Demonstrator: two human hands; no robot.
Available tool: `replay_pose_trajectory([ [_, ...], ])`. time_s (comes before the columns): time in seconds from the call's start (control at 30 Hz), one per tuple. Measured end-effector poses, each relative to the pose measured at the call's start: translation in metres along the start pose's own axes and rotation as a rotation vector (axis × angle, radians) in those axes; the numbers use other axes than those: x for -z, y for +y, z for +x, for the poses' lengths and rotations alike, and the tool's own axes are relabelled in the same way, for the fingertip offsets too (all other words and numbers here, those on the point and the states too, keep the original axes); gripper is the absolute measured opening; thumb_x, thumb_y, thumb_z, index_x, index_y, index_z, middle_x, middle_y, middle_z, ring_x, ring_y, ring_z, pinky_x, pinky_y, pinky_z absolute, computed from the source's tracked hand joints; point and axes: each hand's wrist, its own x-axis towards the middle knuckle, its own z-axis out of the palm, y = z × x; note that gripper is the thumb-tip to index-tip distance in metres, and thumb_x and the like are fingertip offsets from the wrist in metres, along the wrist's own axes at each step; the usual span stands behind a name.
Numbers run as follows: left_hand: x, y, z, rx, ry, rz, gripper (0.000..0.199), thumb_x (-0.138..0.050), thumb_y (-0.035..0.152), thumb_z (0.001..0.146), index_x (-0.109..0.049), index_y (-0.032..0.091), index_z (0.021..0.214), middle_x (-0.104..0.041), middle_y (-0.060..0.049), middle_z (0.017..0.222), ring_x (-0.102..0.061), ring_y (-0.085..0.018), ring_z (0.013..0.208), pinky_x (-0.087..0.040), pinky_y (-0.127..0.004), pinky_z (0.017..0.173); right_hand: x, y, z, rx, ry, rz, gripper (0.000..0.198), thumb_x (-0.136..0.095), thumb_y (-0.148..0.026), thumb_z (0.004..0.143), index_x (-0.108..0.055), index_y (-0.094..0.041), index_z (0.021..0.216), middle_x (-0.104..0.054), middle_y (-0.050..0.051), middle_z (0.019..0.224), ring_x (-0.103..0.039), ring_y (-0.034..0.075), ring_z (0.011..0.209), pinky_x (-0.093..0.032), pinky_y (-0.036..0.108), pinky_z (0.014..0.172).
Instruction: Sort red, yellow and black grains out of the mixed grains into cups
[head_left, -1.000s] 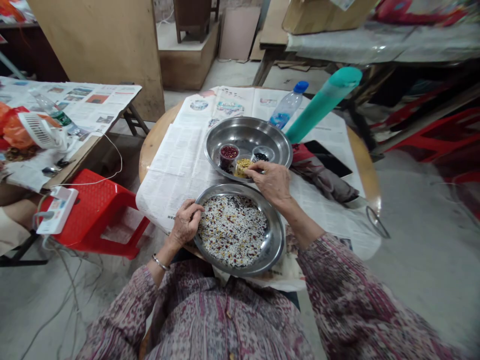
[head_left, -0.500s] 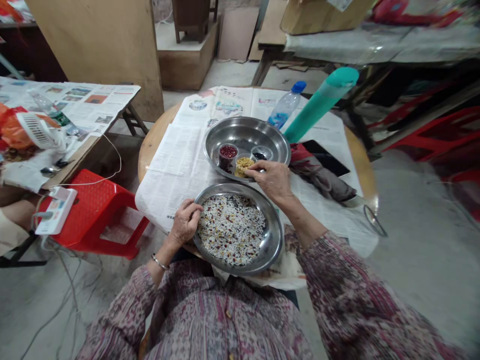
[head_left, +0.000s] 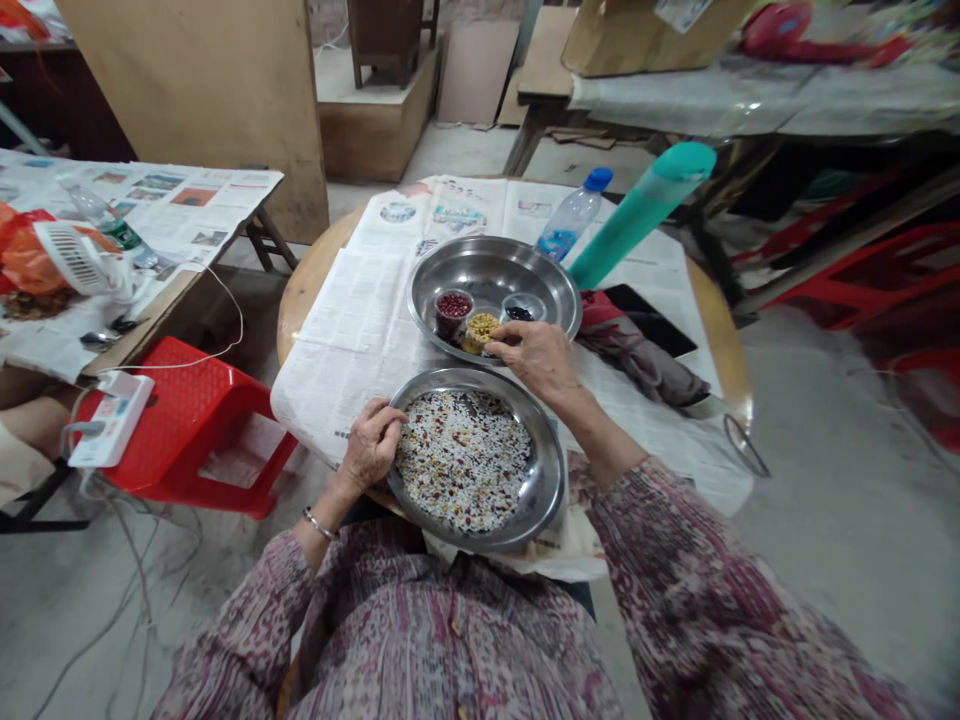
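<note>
A round metal basin [head_left: 551, 490] in front of me holds white grains mixed with dark red, yellow and black ones. My left hand [head_left: 373, 440] is closed on its left rim, fingertips just over the edge. Behind it stands a second metal basin [head_left: 435, 262] with three small clear cups inside. One cup holds red beans [head_left: 454, 304], one yellow beans [head_left: 482, 326], one black beans [head_left: 519, 313]. My right hand [head_left: 541, 362] reaches over the near rim, its thumb and fingers pinched at the right side of the yellow-bean cup. The fingertips' exact contact is partly hidden.
Newspaper [head_left: 337, 310] covers the round table [head_left: 300, 290]. Beyond the basins are a plastic bottle [head_left: 568, 215] and a green cylinder [head_left: 641, 215]. Right of them lie a dark cloth [head_left: 641, 355] and a black tablet [head_left: 651, 320]. A red stool [head_left: 187, 430] carries a power strip [head_left: 112, 420].
My right hand has shifted slightly left, and the cup of yellow beans has moved left with it. My left hand stays on the near basin's rim.
</note>
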Motion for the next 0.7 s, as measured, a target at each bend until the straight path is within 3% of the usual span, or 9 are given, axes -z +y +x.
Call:
replay_pose_trajectory([
  [0.13, 0.0, 0.0, 0.0, -0.008, 0.001, -0.018, 0.023, -0.047, 0.013, 0.091, -0.069, 0.019, 0.089, -0.062, -0.007, 0.1, -0.061, -0.019, 0.101, -0.05, -0.032, 0.096, 0.013, -0.007, -0.007, -0.022, 0.011, -0.143, 0.028, -0.069, -0.034, 0.083, -0.078, -0.028, 0.109, -0.078, 0.008, 0.095, -0.068, 0.026, 0.087, -0.047, 0.038, 0.073],
  [0.3, 0.0, 0.0, 0.0, 0.009, -0.01, -0.015, 0.023, -0.047, 0.013, 0.091, -0.069, 0.019, 0.089, -0.062, -0.007, 0.1, -0.061, -0.02, 0.102, -0.049, -0.033, 0.098, 0.024, -0.016, 0.0, 0.049, 0.053, -0.298, 0.026, -0.058, -0.033, 0.089, -0.079, -0.026, 0.103, -0.077, 0.009, 0.096, -0.066, 0.025, 0.086, -0.044, 0.037, 0.071],
  [0.5, 0.0, 0.0, 0.0, 0.028, -0.014, 0.006, 0.023, -0.048, 0.013, 0.091, -0.069, 0.019, 0.088, -0.062, -0.006, 0.101, -0.061, -0.02, 0.105, -0.049, -0.033, 0.1, 0.01, -0.026, 0.026, 0.181, -0.037, -0.386, 0.027, -0.054, -0.027, 0.089, -0.08, -0.026, 0.098, -0.076, 0.007, 0.092, -0.063, 0.023, 0.087, -0.041, 0.033, 0.07],
  [0.7, -0.001, -0.002, -0.001, 0.025, -0.015, 0.006, 0.023, -0.048, 0.012, 0.091, -0.069, 0.019, 0.089, -0.063, -0.006, 0.102, -0.061, -0.019, 0.104, -0.049, -0.033, 0.101, 0.0, -0.025, 0.035, 0.152, -0.13, -0.428, 0.029, -0.054, -0.024, 0.088, -0.08, -0.023, 0.1, -0.075, 0.011, 0.09, -0.062, 0.023, 0.084, -0.039, 0.034, 0.069],
])
